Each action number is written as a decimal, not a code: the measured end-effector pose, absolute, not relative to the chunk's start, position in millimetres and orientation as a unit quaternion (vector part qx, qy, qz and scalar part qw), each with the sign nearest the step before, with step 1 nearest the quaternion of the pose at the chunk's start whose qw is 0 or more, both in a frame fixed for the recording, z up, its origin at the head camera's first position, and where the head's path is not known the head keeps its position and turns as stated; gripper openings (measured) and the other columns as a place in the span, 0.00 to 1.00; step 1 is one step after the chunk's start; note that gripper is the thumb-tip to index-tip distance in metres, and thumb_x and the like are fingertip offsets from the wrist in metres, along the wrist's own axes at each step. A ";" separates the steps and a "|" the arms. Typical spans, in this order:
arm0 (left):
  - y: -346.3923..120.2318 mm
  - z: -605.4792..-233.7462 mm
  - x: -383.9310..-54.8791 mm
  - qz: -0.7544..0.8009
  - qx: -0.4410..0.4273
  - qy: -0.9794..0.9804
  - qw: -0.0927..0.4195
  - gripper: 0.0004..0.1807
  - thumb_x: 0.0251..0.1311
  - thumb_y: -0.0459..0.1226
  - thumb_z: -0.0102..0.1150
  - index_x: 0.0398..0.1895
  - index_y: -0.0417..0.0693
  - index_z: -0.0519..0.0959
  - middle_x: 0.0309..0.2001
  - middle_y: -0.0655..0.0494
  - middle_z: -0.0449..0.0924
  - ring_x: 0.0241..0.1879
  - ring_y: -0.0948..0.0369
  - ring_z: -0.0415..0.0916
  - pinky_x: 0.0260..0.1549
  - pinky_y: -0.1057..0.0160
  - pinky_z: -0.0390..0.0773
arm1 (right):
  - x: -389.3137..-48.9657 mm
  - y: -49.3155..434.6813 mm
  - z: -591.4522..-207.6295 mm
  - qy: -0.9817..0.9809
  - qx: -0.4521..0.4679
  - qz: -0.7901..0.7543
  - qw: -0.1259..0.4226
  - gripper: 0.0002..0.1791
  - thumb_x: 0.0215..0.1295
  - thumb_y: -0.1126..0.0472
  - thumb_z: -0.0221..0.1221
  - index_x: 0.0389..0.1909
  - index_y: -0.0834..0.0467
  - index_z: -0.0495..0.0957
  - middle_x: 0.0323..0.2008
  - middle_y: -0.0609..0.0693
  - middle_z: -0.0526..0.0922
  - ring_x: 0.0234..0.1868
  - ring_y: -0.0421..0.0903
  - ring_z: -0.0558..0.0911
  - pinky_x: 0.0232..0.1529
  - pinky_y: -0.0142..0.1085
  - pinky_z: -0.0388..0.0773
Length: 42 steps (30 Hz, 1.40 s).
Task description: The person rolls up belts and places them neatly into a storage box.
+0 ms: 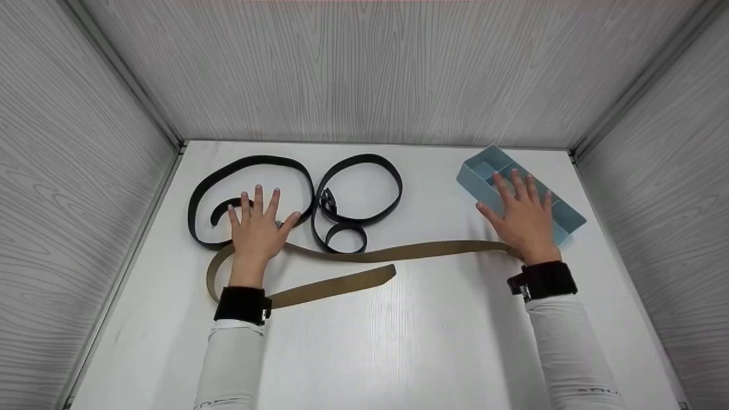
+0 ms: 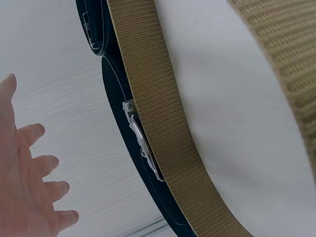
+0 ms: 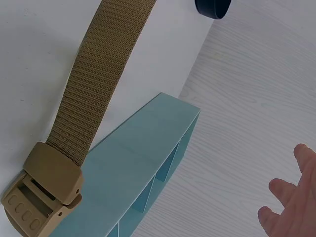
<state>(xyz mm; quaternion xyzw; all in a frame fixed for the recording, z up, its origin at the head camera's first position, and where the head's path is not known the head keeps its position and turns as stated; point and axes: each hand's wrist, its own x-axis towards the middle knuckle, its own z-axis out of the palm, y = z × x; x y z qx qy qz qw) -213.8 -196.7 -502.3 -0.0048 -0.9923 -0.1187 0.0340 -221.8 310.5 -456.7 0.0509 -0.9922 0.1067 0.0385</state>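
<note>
My left hand point(image 1: 256, 233) is above a black belt point(image 1: 250, 161) and a tan webbing belt point(image 1: 336, 286), its fingers spread and holding nothing. In the left wrist view, the black belt's metal buckle point(image 2: 143, 143) shows behind the tan strap point(image 2: 153, 89). A second black belt point(image 1: 364, 158) lies coiled beside the first one. Over a light blue divided box point(image 1: 477, 183) I have my right hand point(image 1: 527, 222), also spread and with nothing in it. The tan belt's plastic buckle point(image 3: 54, 173) appears next to the box in the right wrist view; in the head view the right hand and wrist hide it.
Everything lies on a white table point(image 1: 398, 353). Grey wood-grain panels enclose it at the back point(image 1: 364, 74), the left point(image 1: 68, 171) and the right point(image 1: 678, 171). Both wrists wear black straps over white sleeves.
</note>
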 end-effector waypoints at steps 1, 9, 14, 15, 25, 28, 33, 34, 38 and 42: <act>-195.9 -501.5 -213.7 -0.119 -0.005 -0.992 0.035 0.45 0.66 0.69 0.31 0.78 0.54 0.51 0.77 0.40 0.41 0.74 0.38 0.35 0.66 0.34 0.35 | -222.0 309.6 -456.7 -0.992 0.053 0.104 0.039 0.47 0.65 0.25 0.40 0.78 0.46 0.45 0.77 0.59 0.43 0.76 0.60 0.38 0.66 0.65 0.32; -178.7 -500.6 -204.9 -0.144 -0.008 -0.989 0.042 0.45 0.65 0.69 0.34 0.78 0.55 0.52 0.77 0.39 0.38 0.74 0.38 0.33 0.66 0.34 0.36 | -216.2 293.7 -460.6 -0.990 0.082 0.103 0.056 0.45 0.67 0.27 0.41 0.78 0.46 0.48 0.76 0.59 0.47 0.76 0.61 0.43 0.67 0.65 0.34; -161.2 -507.2 -191.2 -0.148 -0.019 -0.988 0.042 0.44 0.66 0.67 0.38 0.77 0.54 0.54 0.76 0.37 0.41 0.74 0.38 0.37 0.65 0.34 0.40 | -208.6 273.9 -470.2 -0.988 0.108 0.100 0.043 0.45 0.66 0.26 0.41 0.78 0.46 0.48 0.76 0.59 0.48 0.75 0.62 0.46 0.67 0.66 0.37; -157.6 -509.1 -188.2 -0.149 -0.022 -0.988 0.041 0.43 0.66 0.67 0.39 0.77 0.54 0.55 0.76 0.37 0.42 0.74 0.38 0.38 0.65 0.34 0.41 | -206.5 269.7 -472.2 -0.988 0.112 0.102 0.037 0.45 0.66 0.26 0.41 0.78 0.46 0.48 0.76 0.59 0.49 0.75 0.62 0.46 0.67 0.66 0.37; -124.4 -525.9 -158.7 -0.153 -0.076 -0.982 0.075 0.37 0.64 0.59 0.55 0.68 0.45 0.69 0.70 0.33 0.59 0.67 0.38 0.59 0.62 0.35 0.55 | -186.5 229.7 -502.5 -0.980 0.167 0.106 0.001 0.40 0.69 0.35 0.49 0.77 0.46 0.52 0.75 0.57 0.54 0.73 0.60 0.54 0.66 0.62 0.49; -115.1 -528.9 -151.8 -0.156 -0.101 -0.978 0.091 0.32 0.62 0.53 0.61 0.63 0.42 0.74 0.64 0.33 0.66 0.61 0.38 0.67 0.59 0.37 0.61 | -180.9 217.3 -512.5 -0.976 0.190 0.107 -0.010 0.39 0.69 0.39 0.53 0.76 0.48 0.56 0.74 0.57 0.57 0.72 0.59 0.57 0.66 0.60 0.55; -103.9 -534.4 -144.8 -0.161 -0.129 -0.974 0.090 0.26 0.60 0.47 0.65 0.57 0.41 0.77 0.55 0.38 0.74 0.54 0.41 0.74 0.55 0.42 0.68 | -172.0 200.2 -525.4 -0.967 0.232 0.105 -0.004 0.34 0.67 0.46 0.60 0.71 0.51 0.65 0.72 0.56 0.61 0.71 0.58 0.61 0.64 0.57 0.61; -102.5 -535.7 -143.8 -0.163 -0.133 -0.974 0.086 0.25 0.60 0.47 0.65 0.56 0.41 0.78 0.53 0.39 0.76 0.53 0.42 0.75 0.53 0.43 0.69 | -170.4 197.3 -527.6 -0.965 0.240 0.106 0.000 0.33 0.67 0.47 0.61 0.70 0.51 0.66 0.72 0.56 0.61 0.71 0.57 0.61 0.64 0.57 0.61; -98.1 -541.3 -139.1 -0.166 -0.156 -0.972 0.052 0.21 0.59 0.43 0.66 0.51 0.40 0.81 0.46 0.43 0.81 0.47 0.46 0.79 0.46 0.45 0.74 | -163.8 186.2 -534.6 -0.952 0.281 0.117 0.019 0.28 0.65 0.53 0.64 0.64 0.55 0.72 0.68 0.57 0.66 0.68 0.56 0.66 0.62 0.52 0.66; -92.7 -547.3 -134.7 -0.151 -0.179 -0.972 0.024 0.14 0.56 0.41 0.68 0.41 0.41 0.83 0.37 0.46 0.83 0.38 0.47 0.82 0.37 0.46 0.76 | -158.4 175.7 -541.4 -0.936 0.321 0.144 0.021 0.19 0.63 0.58 0.66 0.54 0.59 0.78 0.53 0.55 0.77 0.53 0.50 0.77 0.51 0.42 0.76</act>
